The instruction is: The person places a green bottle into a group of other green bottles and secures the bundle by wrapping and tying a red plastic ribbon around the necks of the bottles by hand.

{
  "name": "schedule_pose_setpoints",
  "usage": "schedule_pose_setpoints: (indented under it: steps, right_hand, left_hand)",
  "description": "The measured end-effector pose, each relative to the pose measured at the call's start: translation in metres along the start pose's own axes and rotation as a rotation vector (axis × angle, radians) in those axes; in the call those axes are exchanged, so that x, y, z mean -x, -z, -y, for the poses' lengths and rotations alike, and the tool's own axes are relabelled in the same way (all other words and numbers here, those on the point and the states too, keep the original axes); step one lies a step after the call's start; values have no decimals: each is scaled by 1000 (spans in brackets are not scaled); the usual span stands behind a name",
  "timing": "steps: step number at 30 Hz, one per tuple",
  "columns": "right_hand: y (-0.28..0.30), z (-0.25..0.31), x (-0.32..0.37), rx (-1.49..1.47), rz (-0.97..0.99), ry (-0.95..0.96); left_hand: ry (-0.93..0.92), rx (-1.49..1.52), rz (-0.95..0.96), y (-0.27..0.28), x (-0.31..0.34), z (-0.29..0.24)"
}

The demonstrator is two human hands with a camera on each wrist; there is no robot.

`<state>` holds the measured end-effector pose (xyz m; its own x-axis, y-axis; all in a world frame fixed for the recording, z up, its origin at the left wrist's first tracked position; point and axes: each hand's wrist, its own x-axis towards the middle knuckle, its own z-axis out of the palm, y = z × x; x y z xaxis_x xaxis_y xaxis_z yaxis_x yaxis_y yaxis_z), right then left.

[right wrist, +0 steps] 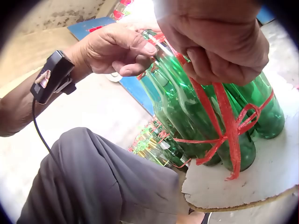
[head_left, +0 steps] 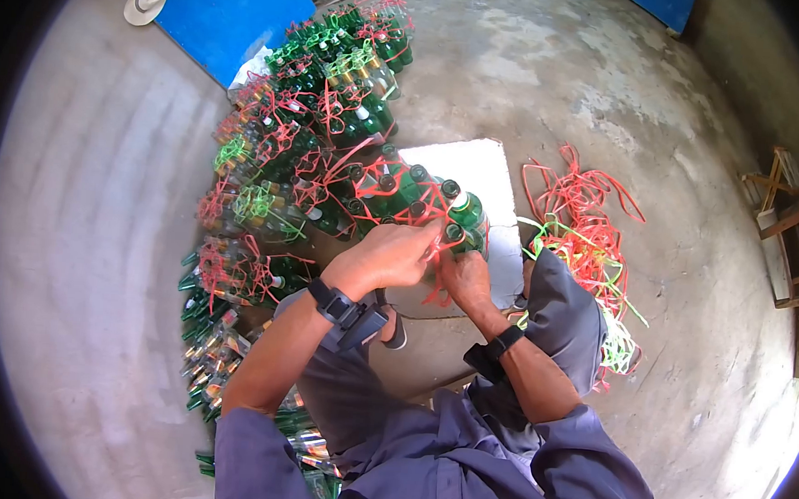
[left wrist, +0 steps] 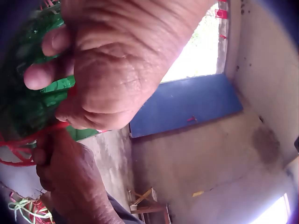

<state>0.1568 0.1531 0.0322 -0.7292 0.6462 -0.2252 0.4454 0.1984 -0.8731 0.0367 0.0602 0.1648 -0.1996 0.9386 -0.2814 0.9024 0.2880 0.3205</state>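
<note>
A bundle of green glass bottles [head_left: 471, 215] stands upright, with red plastic strap [right wrist: 223, 116] crossed and knotted round its sides. My left hand [head_left: 385, 256] is at the bottle necks, pinching the strap between thumb and forefinger. Beside it, my right hand [head_left: 468, 279] has its fingers curled on the strap against the near side of the bundle. In the right wrist view, strands run down from beneath the right hand [right wrist: 219, 44] to a looped knot low on the bottles. The left wrist view shows both hands close together, green glass behind the fingers.
The bundle stands on a white board [head_left: 500, 173]. Many strapped bottle bundles [head_left: 279, 123] crowd the floor to the left, with loose bottles [head_left: 206, 347] lying nearer. A tangled pile of red and green strap [head_left: 589, 215] lies right. A wooden frame [head_left: 794, 228] stands by the wall.
</note>
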Motion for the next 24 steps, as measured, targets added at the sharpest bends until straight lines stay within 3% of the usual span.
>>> schedule_pose_setpoints:
  steps: [4, 8, 10, 12, 14, 20, 24]
  right_hand:
    - [4, -1, -3, 74, 69, 51]
    - [7, -1, -3, 151, 166, 147]
    - [10, 1, 2, 72, 121, 148]
    - [14, 5, 6, -7, 76, 150]
    - [18, 9, 8, -75, 15, 250]
    - [37, 26, 14, -8, 179, -20]
    - [34, 22, 16, -113, 52, 112]
  left_hand:
    - [40, -86, 42, 9, 4, -15]
    - [12, -257, -38, 8, 5, -19]
    - [24, -275, -21, 9, 4, -18]
    - [-84, -231, -126, 11, 3, -13]
    - [-96, -236, -117, 14, -1, -10]
    - [-97, -235, 16, 35, -12, -16]
    - [-106, -268, 76, 38, -13, -14]
